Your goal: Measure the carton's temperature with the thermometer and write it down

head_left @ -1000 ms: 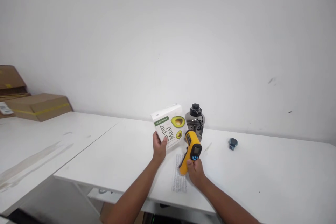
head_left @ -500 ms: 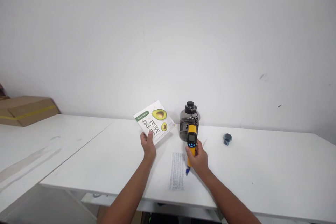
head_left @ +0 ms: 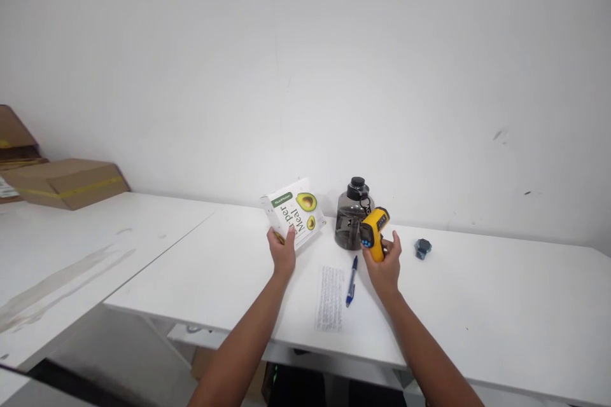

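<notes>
My left hand [head_left: 282,250] is closed on the lower edge of a white box [head_left: 291,211] with avocado pictures and the words "Meal" and "NutriMotion". The box is tilted and held above the table. In my right hand [head_left: 386,267] is a yellow and black infrared thermometer gun [head_left: 375,232], its head turned up and to the right. Behind it stands a dark translucent water jug [head_left: 351,219] with a black cap, partly covered by the thermometer. A blue pen [head_left: 352,282] lies between my hands, beside a paper with handwriting [head_left: 330,299].
A dark blue-green watch-like object [head_left: 422,248] lies on the white table [head_left: 496,305] at the right. Taped cardboard boxes [head_left: 71,183] sit at the far left. A plain wall [head_left: 305,63] rises behind the table.
The thermometer has swung from facing the jug to pointing up and right, moving off the pen. The box has turned a little, showing its side. The whole view has shifted slightly.
</notes>
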`<move>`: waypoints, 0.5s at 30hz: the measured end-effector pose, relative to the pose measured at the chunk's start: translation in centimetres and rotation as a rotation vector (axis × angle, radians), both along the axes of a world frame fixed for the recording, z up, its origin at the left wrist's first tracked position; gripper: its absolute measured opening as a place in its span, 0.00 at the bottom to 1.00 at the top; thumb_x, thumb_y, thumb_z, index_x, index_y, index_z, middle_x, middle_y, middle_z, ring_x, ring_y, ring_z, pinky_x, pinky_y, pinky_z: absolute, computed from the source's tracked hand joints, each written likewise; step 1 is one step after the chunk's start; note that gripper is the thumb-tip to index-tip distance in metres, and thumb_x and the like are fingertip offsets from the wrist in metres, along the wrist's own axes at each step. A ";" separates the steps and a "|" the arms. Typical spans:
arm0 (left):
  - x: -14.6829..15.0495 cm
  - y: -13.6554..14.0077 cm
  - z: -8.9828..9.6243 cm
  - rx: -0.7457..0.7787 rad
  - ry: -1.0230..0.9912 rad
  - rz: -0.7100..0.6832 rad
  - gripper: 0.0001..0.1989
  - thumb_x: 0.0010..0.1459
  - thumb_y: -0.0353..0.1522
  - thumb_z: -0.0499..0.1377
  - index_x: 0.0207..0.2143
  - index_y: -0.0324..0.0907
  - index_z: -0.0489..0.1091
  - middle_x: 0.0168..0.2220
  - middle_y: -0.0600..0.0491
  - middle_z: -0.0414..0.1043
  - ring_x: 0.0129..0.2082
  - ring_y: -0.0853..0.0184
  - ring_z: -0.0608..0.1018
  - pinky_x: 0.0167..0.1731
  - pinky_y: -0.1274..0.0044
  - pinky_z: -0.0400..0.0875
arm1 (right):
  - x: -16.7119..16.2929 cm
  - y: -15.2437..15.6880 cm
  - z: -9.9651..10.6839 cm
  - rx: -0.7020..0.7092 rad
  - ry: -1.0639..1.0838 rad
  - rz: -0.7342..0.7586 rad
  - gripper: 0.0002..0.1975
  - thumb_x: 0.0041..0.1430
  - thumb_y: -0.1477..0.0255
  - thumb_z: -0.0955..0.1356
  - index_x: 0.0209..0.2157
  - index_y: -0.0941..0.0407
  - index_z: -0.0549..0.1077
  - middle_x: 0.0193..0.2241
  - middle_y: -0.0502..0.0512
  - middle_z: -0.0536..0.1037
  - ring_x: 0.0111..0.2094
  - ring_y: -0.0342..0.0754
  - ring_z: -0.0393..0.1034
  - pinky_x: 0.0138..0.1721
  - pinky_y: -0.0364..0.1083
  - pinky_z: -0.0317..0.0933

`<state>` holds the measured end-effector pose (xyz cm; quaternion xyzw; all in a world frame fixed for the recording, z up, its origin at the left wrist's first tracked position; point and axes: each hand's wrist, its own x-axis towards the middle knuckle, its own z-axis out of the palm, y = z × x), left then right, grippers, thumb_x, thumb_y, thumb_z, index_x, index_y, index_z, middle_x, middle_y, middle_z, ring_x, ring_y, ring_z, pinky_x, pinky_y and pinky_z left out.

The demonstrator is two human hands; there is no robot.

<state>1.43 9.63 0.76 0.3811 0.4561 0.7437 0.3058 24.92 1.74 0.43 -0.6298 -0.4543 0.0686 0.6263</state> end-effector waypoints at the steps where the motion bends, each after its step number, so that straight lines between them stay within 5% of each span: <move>1: 0.0 -0.1 0.0 -0.039 0.042 0.015 0.30 0.52 0.46 0.65 0.53 0.45 0.60 0.52 0.45 0.71 0.51 0.60 0.76 0.50 0.68 0.71 | 0.3 0.3 -0.1 0.000 0.018 -0.027 0.49 0.49 0.53 0.71 0.66 0.57 0.50 0.44 0.59 0.73 0.42 0.54 0.72 0.41 0.50 0.67; 6: -0.3 -0.1 -0.1 -0.271 0.244 0.051 0.37 0.49 0.51 0.65 0.56 0.47 0.56 0.51 0.48 0.73 0.48 0.60 0.77 0.48 0.67 0.70 | 1.5 1.7 -0.4 0.028 0.064 -0.106 0.46 0.51 0.54 0.71 0.64 0.60 0.52 0.47 0.64 0.71 0.40 0.53 0.71 0.38 0.47 0.67; 11: -0.6 0.0 -0.3 -0.299 0.426 0.074 0.39 0.48 0.53 0.63 0.57 0.45 0.57 0.44 0.48 0.75 0.43 0.57 0.78 0.41 0.67 0.70 | 2.6 0.1 1.5 -0.002 0.093 -0.064 0.44 0.49 0.52 0.71 0.62 0.59 0.58 0.47 0.64 0.74 0.42 0.54 0.74 0.39 0.48 0.68; 13: -0.6 0.0 -0.4 -0.299 0.519 0.093 0.39 0.47 0.52 0.64 0.56 0.44 0.58 0.40 0.48 0.75 0.41 0.55 0.79 0.40 0.67 0.70 | 4.0 -2.0 2.4 -0.090 -0.014 -0.015 0.41 0.49 0.49 0.69 0.59 0.58 0.62 0.48 0.64 0.76 0.44 0.57 0.74 0.40 0.49 0.68; 15: -0.4 0.1 -0.4 -0.284 0.583 0.088 0.38 0.47 0.51 0.65 0.55 0.43 0.59 0.38 0.48 0.75 0.41 0.55 0.79 0.40 0.67 0.70 | 6.1 -4.3 3.1 -0.331 -0.246 -0.041 0.40 0.48 0.45 0.68 0.57 0.55 0.65 0.45 0.63 0.78 0.42 0.60 0.75 0.38 0.53 0.68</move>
